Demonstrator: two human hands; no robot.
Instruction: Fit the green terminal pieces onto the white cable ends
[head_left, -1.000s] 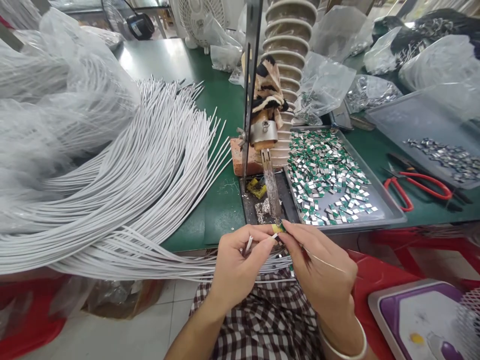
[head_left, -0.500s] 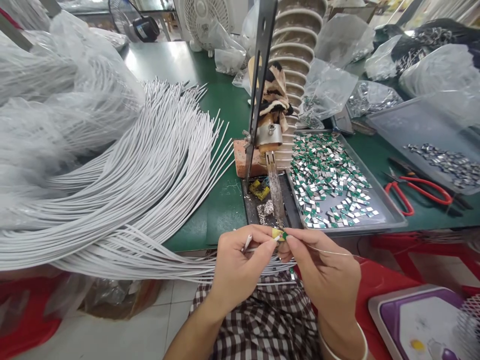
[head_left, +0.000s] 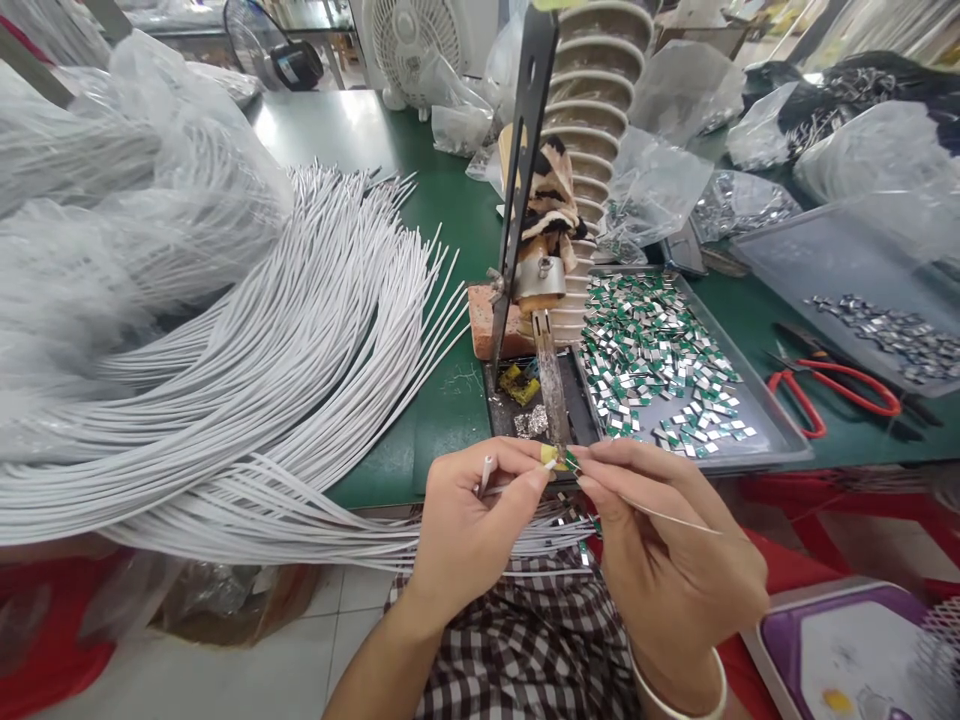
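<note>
My left hand (head_left: 469, 520) is closed on a white cable (head_left: 551, 465), whose end sticks out between thumb and forefinger beside a yellow wrap (head_left: 550, 455). Against that end sits a small green circuit board (head_left: 572, 461), right under the tip of a clamped soldering iron (head_left: 553, 390). My right hand (head_left: 667, 530) pinches a thin solder wire (head_left: 671, 517), its front end close to the board. Whether my right fingers also touch the board is unclear. Below my hands hang several cables with boards on their ends (head_left: 585, 550).
Left lies a large bundle of white cables (head_left: 300, 350). A metal tray (head_left: 780, 440) of small green boards is on the right, near red-handled pliers (head_left: 855, 385) and a plastic bin (head_left: 780, 240). A ribbed hose (head_left: 592, 100) and a brick (head_left: 499, 325) stand behind the iron.
My right hand has drawn back and to the right, its fingertips now farther from the board. My left hand has shifted slightly left and still grips the cable.
</note>
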